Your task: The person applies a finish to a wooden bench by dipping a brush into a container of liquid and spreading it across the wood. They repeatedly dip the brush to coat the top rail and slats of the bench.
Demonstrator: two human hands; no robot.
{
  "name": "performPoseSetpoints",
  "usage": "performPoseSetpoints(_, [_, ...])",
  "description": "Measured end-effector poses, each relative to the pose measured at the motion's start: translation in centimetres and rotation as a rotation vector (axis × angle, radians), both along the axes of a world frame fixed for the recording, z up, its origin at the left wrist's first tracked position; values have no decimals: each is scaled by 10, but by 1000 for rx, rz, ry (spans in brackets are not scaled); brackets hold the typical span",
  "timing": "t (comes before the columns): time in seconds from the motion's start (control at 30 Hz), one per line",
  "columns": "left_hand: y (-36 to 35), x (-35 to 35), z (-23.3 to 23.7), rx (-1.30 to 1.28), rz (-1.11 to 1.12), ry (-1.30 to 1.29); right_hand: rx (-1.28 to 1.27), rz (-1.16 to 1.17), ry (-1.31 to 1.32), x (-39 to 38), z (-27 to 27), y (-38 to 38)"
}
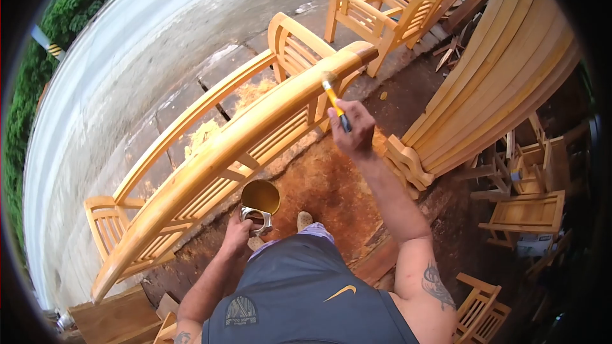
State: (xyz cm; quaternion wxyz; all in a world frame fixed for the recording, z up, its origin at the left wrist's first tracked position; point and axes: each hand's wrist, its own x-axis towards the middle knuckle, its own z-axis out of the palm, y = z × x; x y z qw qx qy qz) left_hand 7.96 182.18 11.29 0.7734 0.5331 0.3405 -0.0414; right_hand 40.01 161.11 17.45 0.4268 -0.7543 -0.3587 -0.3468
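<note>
Grips brush (335,98) in fisted right hand (354,132), bristles touching top rail of bench (210,159). Holds cup (259,199) of brown liquid by its handle in curled left hand (237,236), low, just beside bench.

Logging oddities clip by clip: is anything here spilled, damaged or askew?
The ground under the bench is stained orange-brown, like old drips. Loose wood scraps lie by the stacked benches. The cup in the left hand sits level; the right hand grips the brush normally.
</note>
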Motion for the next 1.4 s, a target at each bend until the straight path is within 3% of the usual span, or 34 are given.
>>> performPoseSetpoints(0.1, [-2,5,6,-2,-6,14,105,337,96,-60,13,25])
performPoseSetpoints(0.2, [-1,9,6,-13,-18,10,225,557,454,-77,24,20])
performPoseSetpoints(0.3, [1,7,0,-11,-27,-1,418,389,849,-31,9,-1])
performPoseSetpoints(0.33, [2,7,-1,-5,-29,-5,447,288,861,-11,4,-12])
performPoseSetpoints(0.47, [1,6,4,-20,-15,9,570,-67,752,44,-12,-50])
performPoseSetpoints(0.53, [4,5,0,-27,-24,-2,477,-198,571,48,-7,-56])
performPoseSetpoints(0.63, [3,5,2,-19,-32,13,195,-301,-40,35,-2,-34])
performPoseSetpoints(0.7, [-1,8,11,-11,-23,18,79,-74,81,2,-14,-8])
performPoseSetpoints(0.83, [0,9,6,-12,-36,7,169,369,199,-74,-8,20])
performPoseSetpoints(0.97, [-1,10,4,-22,-33,10,234,653,664,-82,7,8])
performPoseSetpoints(1.03, [0,10,1,-30,-49,-2,367,548,824,-39,-10,-4])
performPoseSetpoints(1.2, [-2,5,4,6,-48,20,701,25,746,82,-33,-66])
performPoseSetpoints(1.33, [-4,4,6,7,-35,38,1115,-34,802,111,-47,-81])
performPoseSetpoints(1.4, [-2,-1,-3,4,-59,35,1134,-23,852,89,-61,-58])
